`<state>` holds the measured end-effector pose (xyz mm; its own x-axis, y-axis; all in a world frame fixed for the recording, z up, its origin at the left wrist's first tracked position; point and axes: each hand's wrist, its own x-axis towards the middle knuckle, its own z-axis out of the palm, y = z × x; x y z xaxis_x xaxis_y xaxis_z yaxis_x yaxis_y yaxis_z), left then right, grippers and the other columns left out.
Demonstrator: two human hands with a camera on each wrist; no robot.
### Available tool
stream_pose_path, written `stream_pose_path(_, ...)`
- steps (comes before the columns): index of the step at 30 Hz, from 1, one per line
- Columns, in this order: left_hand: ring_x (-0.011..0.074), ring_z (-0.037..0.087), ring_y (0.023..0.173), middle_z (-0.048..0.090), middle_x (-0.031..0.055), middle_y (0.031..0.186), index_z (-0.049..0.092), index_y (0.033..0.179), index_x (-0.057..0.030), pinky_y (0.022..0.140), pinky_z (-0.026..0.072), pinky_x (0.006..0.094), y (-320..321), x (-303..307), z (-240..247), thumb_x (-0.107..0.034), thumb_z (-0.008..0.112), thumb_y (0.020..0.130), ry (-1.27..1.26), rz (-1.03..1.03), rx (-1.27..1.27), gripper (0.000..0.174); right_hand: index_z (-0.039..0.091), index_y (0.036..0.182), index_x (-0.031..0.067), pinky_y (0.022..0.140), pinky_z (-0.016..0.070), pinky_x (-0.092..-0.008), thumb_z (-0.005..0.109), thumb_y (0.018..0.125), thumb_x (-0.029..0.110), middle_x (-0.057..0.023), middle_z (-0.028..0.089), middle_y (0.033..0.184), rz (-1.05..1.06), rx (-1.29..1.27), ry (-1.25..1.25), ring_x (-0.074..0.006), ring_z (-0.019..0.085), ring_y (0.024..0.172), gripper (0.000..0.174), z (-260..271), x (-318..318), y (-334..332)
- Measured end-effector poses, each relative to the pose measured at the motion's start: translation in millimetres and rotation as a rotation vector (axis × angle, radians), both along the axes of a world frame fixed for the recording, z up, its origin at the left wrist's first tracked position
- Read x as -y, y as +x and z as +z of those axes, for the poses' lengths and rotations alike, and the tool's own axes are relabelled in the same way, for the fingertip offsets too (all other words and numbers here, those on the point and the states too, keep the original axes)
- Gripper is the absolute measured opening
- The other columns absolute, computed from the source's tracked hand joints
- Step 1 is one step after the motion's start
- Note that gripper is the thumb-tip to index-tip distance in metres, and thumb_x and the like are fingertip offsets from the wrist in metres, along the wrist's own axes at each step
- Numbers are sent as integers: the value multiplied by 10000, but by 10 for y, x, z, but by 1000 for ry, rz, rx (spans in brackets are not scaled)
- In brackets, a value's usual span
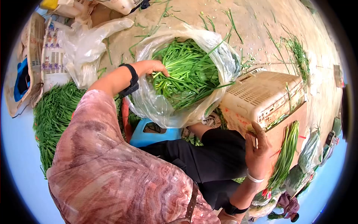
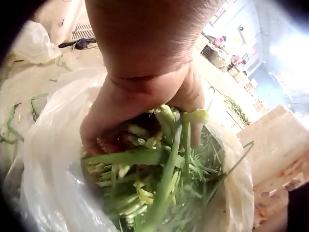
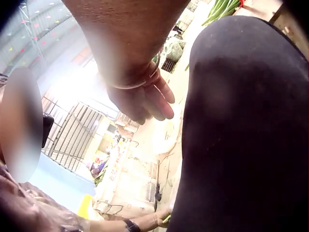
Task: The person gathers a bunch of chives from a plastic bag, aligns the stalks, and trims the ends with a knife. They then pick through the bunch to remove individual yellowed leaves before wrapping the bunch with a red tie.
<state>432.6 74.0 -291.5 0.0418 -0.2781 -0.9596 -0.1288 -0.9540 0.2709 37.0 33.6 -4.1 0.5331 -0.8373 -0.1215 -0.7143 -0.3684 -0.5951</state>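
A clear plastic bag (image 1: 147, 99) stands wide open before me, filled with long green garlic chives (image 1: 186, 71). My left hand (image 1: 156, 68) reaches over its near left rim and grips some chives by their pale ends. In the left wrist view, thumb and fingers curl round those ends (image 2: 166, 121), with fingertips partly hidden among the leaves. My right hand (image 1: 257, 149) is raised beside my right knee, fingers loosely bent and holding nothing. Close to it, a tied bundle of chives (image 1: 285, 156) lies on a brown board (image 1: 274, 143).
An upturned beige crate (image 1: 268, 91) stands right of the bag. A blue plastic stool (image 1: 149, 134) is below the bag. At left lie a large heap of chives (image 1: 56, 115) and a crumpled plastic bag (image 1: 84, 48). Loose leaves litter the floor (image 1: 257, 22).
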Motion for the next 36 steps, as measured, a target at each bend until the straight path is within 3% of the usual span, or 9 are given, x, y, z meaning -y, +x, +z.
stream_pose_path(5, 209, 625, 677, 654, 98, 834, 625, 929, -4, 564, 498, 355, -52, 139, 228, -152, 756, 690, -48, 58, -216, 310, 564, 1070, 1, 661, 485, -365, 640, 736, 11, -148, 620, 835, 182, 26, -97, -290, 613, 769, 343, -170, 125, 360)
stream_pose_path(8, 166, 642, 680, 667, 65, 845, 621, 987, -79, 591, 528, 334, -50, 275, 442, -381, 670, 782, 104, 130, -411, 369, 545, 1105, 25, 695, 480, -398, 635, 719, 24, -174, 614, 905, 229, 62, -50, -339, 595, 818, 396, -432, 242, 802)
stream_pose_path(9, 157, 639, 718, 667, 43, 891, 611, 1028, -116, 606, 518, 346, -86, 293, 499, -596, 559, 783, 44, 64, -356, 541, 515, 1142, 20, 734, 475, -409, 638, 711, 33, -189, 603, 956, 259, 99, -32, -351, 584, 867, 448, -623, 296, 946)
stream_pose_path(12, 186, 616, 873, 647, 57, 1004, 584, 1110, -161, 717, 481, 417, -122, 334, 611, -754, 454, 723, 11, 33, -233, 719, 364, 1263, -39, 890, 430, -387, 714, 670, 90, -242, 518, 1155, 406, 73, -39, -369, 505, 1066, 701, -1216, 449, 1442)
stream_pose_path(14, 285, 473, 1132, 502, 120, 1267, 433, 1305, -176, 884, 335, 526, -84, 303, 636, -875, 316, 643, 5, -20, -377, 970, 258, 1333, -43, 993, 360, -390, 798, 596, 255, -265, 391, 1299, 489, 86, -33, -387, 406, 1193, 962, -1682, 495, 1696)
stream_pose_path(18, 359, 332, 1251, 197, 163, 1451, 127, 1429, -137, 936, 278, 567, -22, 270, 601, -901, 261, 617, -62, -7, -268, 1123, 151, 1375, -38, 1038, 293, -412, 786, 561, 444, -275, 263, 1386, 593, 212, 66, -391, 298, 1278, 1140, -2233, 330, 2036)
stream_pose_path(24, 399, 233, 1302, 35, 165, 1491, 69, 1441, -119, 965, 225, 602, 21, 345, 590, -905, 187, 622, 18, 22, -367, 1141, 152, 1384, -6, 1051, 258, -433, 707, 631, 231, -242, 299, 1368, 580, 255, 172, -367, 286, 1290, 965, -2280, 330, 2178)
stream_pose_path(31, 286, 488, 1019, 543, 131, 1168, 507, 1206, -187, 856, 311, 551, -126, 478, 793, -895, 168, 647, -21, 77, -368, 964, 341, 1275, 112, 1006, 281, -511, 766, 558, 249, -130, 397, 1294, 621, 213, -20, -313, 331, 1271, 845, -2360, 416, 2105)
stream_pose_path(36, 174, 478, 651, 590, 66, 755, 591, 991, -150, 667, 322, 370, -173, 474, 827, -913, 183, 618, -148, 232, -264, 943, 394, 1221, 116, 1007, 281, -494, 756, 552, 168, -122, 434, 1250, 589, 338, 53, -303, 369, 1241, 762, -2316, 487, 2178)
